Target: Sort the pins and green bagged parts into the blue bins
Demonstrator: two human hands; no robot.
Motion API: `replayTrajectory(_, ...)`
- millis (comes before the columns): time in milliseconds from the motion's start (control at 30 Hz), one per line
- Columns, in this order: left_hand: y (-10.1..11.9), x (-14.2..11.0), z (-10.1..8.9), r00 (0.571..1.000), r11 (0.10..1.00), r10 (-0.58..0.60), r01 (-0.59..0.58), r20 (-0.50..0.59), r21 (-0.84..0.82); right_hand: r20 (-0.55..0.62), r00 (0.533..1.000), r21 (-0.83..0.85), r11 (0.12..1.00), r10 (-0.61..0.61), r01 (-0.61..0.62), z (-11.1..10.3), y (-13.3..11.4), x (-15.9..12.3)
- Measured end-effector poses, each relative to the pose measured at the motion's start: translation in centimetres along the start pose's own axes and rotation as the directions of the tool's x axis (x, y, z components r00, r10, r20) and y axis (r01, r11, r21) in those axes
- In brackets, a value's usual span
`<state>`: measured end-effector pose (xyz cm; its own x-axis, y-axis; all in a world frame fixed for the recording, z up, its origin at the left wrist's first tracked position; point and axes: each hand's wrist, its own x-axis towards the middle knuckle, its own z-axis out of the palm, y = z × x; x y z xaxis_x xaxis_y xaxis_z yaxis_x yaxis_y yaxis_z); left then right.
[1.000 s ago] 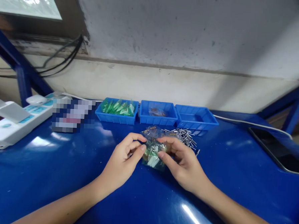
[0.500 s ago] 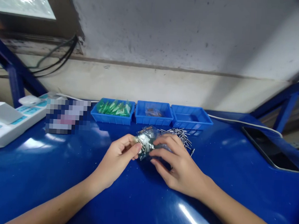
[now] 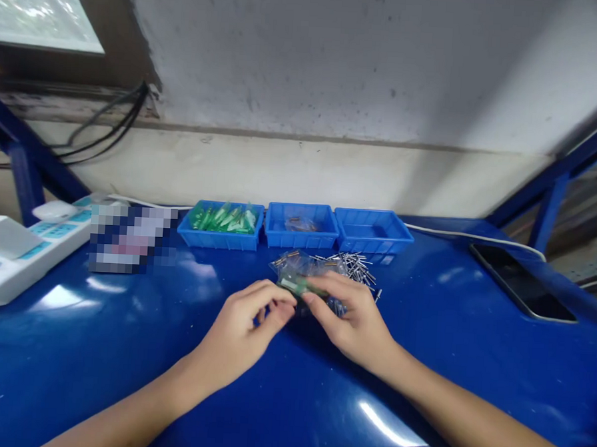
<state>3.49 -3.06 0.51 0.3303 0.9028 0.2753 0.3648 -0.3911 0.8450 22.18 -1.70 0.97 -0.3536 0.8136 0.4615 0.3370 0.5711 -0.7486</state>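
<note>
Both hands meet at the middle of a blue table (image 3: 122,348). My right hand (image 3: 351,316) is closed on a small clear plastic bag (image 3: 302,284) that holds green and white parts. My left hand (image 3: 245,331) is curled just left of the bag, thumb and fingers pinched together at its edge; whether it grips the bag I cannot make out. Another clear bag (image 3: 291,262) lies just behind, beside a heap of small metal pins (image 3: 356,265).
Three blue trays stand along the back: the left tray (image 3: 220,239) holds green parts, the middle tray (image 3: 300,237) a small bag, the right tray (image 3: 372,239) looks bare. A white power strip (image 3: 21,256) lies far left, a dark phone (image 3: 520,288) far right.
The small bag has been drawn lower and flatter between my hands, and my right hand now covers more of it. The camera has turned slightly, shifting the scene left.
</note>
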Motion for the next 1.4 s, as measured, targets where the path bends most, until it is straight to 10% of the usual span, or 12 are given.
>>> replayTrajectory(100, 0.0, 0.5, -0.1, 0.950, 0.867, -0.311, 0.294, 0.025, -0.403, -0.004, 0.959, -0.155, 0.948, -0.283, 0.279, -0.1, 0.1, -0.2)
replayTrajectory(233, -0.3, 0.6, -0.2, 0.928, 0.799, -0.370, 0.340, 0.040, -0.497, 0.025, 0.937, -0.308, 0.889, -0.347, 0.338, -0.1, 0.1, -0.7)
replayTrajectory(400, -0.9, 0.2, -0.2, 0.982, 0.993, -0.086, 0.071, -0.171, -0.093, -0.044, 0.995, -0.185, 0.979, -0.094, 0.085, -0.1, 0.0, -0.5)
replayTrajectory(500, -0.8, -0.1, -0.1, 0.960, 0.956, 0.256, -0.233, -0.113, 0.179, -0.019, 0.998, -0.038, 0.997, 0.063, -0.064, -0.2, 0.1, -0.1)
replayTrajectory(600, -0.3, -0.3, 0.1, 0.935, 0.898, 0.354, -0.336, -0.014, 0.285, -0.063, 0.988, 0.028, 0.990, 0.141, -0.139, 0.0, 0.1, 0.1)
replayTrajectory(800, 0.0, 0.1, -0.3, 0.998, 1.000, 0.012, -0.012, 0.054, 0.002, -0.049, 0.999, -0.118, 0.993, -0.021, 0.015, 0.6, 0.2, -0.7)
replayTrajectory(1000, -0.1, 0.8, -0.1, 0.953, 0.840, -0.292, 0.294, 0.077, -0.456, 0.069, 0.958, -0.181, 0.941, -0.277, 0.285, 1.1, 0.5, -1.1)
replayTrajectory(1167, -0.3, 3.0, -5.5, 0.928, 0.963, -0.193, 0.241, -0.320, 0.118, 0.061, 0.973, -0.240, 0.943, -0.223, 0.231, 0.7, 0.2, -0.9)
replayTrajectory(1267, -0.9, 4.7, -11.2, 0.813, 0.784, -0.073, 0.405, -0.578, 0.470, 0.029, 0.981, -0.240, 0.951, -0.194, 0.195, 0.3, -0.1, -0.7)
replayTrajectory(1400, -1.2, 6.2, -16.0, 0.864, 0.519, -0.069, 0.458, -0.499, 0.721, 0.021, 0.983, -0.244, 0.952, -0.185, 0.184, 0.0, -0.5, -0.7)
